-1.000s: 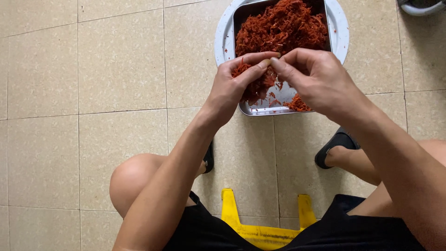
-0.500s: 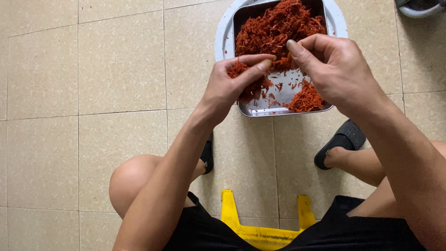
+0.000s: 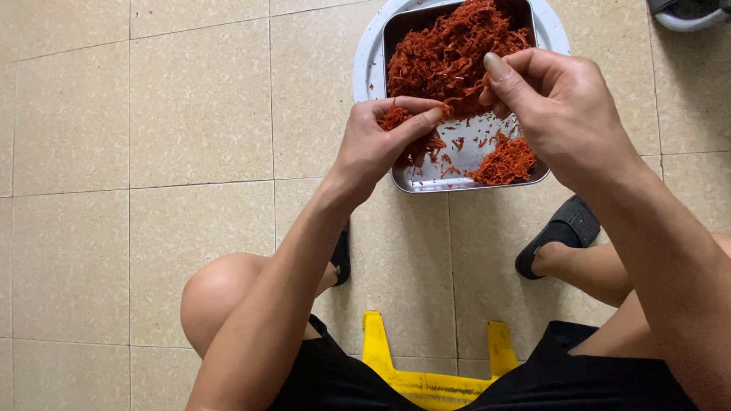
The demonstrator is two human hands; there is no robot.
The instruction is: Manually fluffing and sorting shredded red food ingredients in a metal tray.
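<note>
1. The clump of red shreds (image 3: 396,118) is sitting pinched between thumb and fingers of the left hand (image 3: 381,144), just above the steel tray's (image 3: 426,181) near edge.
2. The right hand (image 3: 560,103), close beside, is nipping a few strands; pulling gently apart over the tray looks wisest.
3. The clump is showing no clear long axis; stretched strands are running roughly hand to hand.
4. The tray is resting in a round white basin (image 3: 365,68).
</note>
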